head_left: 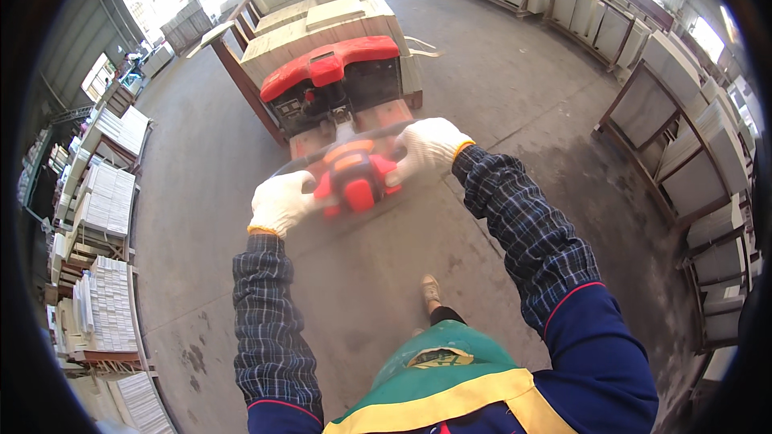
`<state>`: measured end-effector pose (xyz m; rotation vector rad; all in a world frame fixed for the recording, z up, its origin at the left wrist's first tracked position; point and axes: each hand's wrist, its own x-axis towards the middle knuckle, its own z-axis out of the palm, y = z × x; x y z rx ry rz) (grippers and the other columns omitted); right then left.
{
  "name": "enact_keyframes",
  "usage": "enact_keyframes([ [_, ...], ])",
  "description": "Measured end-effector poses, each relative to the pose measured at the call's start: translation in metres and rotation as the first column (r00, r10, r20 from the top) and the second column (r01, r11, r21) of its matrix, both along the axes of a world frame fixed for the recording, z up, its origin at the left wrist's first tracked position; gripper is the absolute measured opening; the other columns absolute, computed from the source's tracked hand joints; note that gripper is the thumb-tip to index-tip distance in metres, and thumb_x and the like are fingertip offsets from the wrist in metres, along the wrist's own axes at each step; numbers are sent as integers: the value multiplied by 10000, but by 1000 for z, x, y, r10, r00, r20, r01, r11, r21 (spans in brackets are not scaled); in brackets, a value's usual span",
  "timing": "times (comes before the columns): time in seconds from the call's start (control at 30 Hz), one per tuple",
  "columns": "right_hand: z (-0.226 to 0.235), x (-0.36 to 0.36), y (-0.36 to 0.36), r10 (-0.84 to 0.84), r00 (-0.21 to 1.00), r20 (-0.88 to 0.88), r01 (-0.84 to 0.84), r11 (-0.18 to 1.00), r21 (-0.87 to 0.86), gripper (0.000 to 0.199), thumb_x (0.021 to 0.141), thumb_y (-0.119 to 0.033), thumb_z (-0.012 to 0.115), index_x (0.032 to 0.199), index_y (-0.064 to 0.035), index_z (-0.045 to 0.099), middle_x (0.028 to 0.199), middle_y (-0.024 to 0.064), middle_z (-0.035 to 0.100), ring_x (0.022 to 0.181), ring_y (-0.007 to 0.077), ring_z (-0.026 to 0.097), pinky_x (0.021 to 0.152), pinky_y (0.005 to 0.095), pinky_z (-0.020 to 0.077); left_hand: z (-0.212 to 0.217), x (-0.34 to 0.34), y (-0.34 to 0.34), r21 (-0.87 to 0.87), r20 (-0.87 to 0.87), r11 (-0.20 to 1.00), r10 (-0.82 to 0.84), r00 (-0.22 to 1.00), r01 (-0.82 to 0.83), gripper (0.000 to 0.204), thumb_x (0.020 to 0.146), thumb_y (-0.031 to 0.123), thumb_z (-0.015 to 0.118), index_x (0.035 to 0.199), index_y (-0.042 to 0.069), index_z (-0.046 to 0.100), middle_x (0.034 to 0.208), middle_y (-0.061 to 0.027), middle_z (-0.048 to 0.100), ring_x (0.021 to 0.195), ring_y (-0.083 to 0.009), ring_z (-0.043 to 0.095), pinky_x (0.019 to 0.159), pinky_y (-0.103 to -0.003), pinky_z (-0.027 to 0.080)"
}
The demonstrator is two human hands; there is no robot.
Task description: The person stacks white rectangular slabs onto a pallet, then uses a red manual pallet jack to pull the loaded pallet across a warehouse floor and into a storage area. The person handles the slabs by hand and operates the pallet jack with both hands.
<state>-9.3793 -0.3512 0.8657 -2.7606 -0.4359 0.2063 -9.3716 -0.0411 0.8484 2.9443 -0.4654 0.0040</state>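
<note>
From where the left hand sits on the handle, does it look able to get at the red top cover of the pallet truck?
Probably not without letting go and stepping in. The left hand grips the tiller handle, and the red cover lies beyond it along the tiller. Nothing blocks the way.

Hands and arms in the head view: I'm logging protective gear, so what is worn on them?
Both the left hand and right hand wear white knit work gloves with a thin yellow cuff edge. The sleeves are dark blue plaid, under a navy outer layer with thin red piping.
</note>
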Motion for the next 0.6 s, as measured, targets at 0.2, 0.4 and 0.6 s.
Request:
enact_keyframes([
  [0.2, -6, -35, 2, 9, 1000, 5, -9, 1000, -18, 702, 690, -599, 776, 1147, -68, 823, 1073, 189, 791, 1018, 331, 755, 920, 405, 578, 2, -40, 0, 31, -27, 1000, 3, 1000, -2, 655, 765, 742, 800, 1072, 164, 783, 981, -93, 781, 963, -315, 743, 852, -442, 565],
  [0.4, -14, -55, -6, 30, 1000, 2, -30, 999, -12, 704, 692, -602, 771, 1140, -62, 824, 1092, 183, 792, 1017, 329, 755, 918, 406, 578, -3, -67, -6, 24, -27, 1000, 5, 1000, -4, 656, 744, 740, 815, 1068, 170, 786, 981, -84, 781, 966, -311, 743, 859, -436, 567],
  [0.6, -14, -80, -10, 46, 999, 17, -46, 999, 11, 701, 692, -606, 778, 1150, -77, 824, 1075, 173, 797, 1002, 323, 756, 903, 402, 575, -9, -89, -7, 1, -16, 1000, 26, 1000, -26, 627, 729, 721, 831, 1016, 167, 784, 950, -76, 775, 942, -304, 744, 832, -420, 571],
])
